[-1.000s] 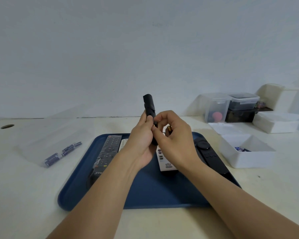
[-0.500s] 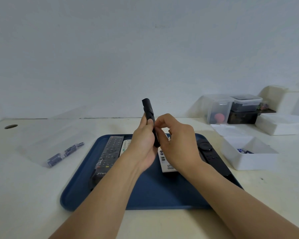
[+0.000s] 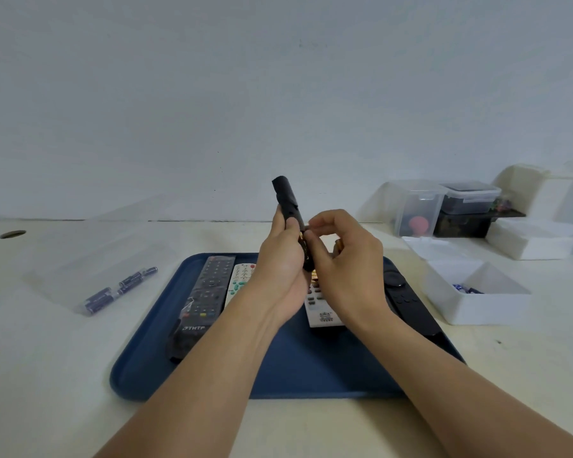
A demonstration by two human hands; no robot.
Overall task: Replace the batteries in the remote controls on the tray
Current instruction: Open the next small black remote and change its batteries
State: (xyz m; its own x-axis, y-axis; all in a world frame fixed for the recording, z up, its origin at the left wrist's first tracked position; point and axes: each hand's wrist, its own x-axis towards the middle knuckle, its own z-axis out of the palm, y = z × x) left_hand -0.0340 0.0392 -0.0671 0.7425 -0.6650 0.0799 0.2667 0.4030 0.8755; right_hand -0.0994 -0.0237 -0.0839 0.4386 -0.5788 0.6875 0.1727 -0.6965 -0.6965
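Left hand [image 3: 280, 269] grips slim matte-black remote [image 3: 288, 201], upright above blue tray [image 3: 298, 371]. Right hand [image 3: 341, 262] fingertips pinch at its open back.

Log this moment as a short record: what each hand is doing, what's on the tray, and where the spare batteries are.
left hand: grips black remote, held upright above tray
right hand: fingertips pinch at the remote's middle, exact contact hidden
blue tray: dark remote, two white remotes partly hidden, flat black remote
purple batteries: table, left of tray
white box: right of tray
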